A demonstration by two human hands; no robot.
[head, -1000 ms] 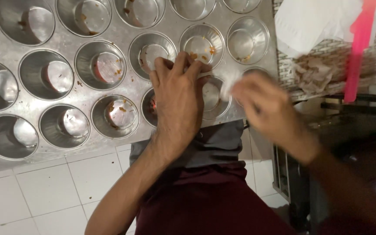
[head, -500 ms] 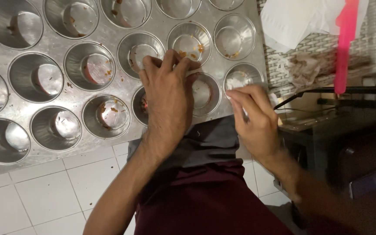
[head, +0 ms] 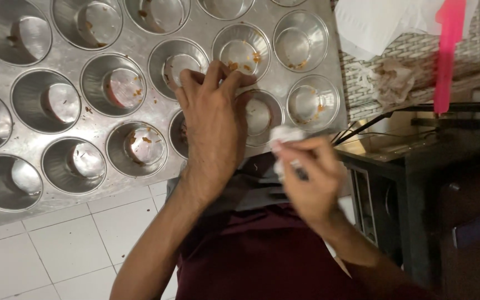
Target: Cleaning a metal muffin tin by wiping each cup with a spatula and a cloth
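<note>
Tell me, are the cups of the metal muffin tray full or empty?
Empty, apart from crumbs. The muffin tray shows bare shiny cup bottoms with brown crumbs. Left hand hides part of two cups.

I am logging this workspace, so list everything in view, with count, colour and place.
muffin tray: one, silver metal with crumbs in several cups, resting on the person's lap, filling the upper left
wad of paper: one, white, pinched in the right hand
stick: one, pink, hanging at upper right
white paper: one sheet, top right
crumpled paper: one, brownish, on the right ledge
floor tiles: many, white, lower left
cabinet: one, dark, right side
left hand: flat on the tray
right hand: at the tray's near edge
</note>
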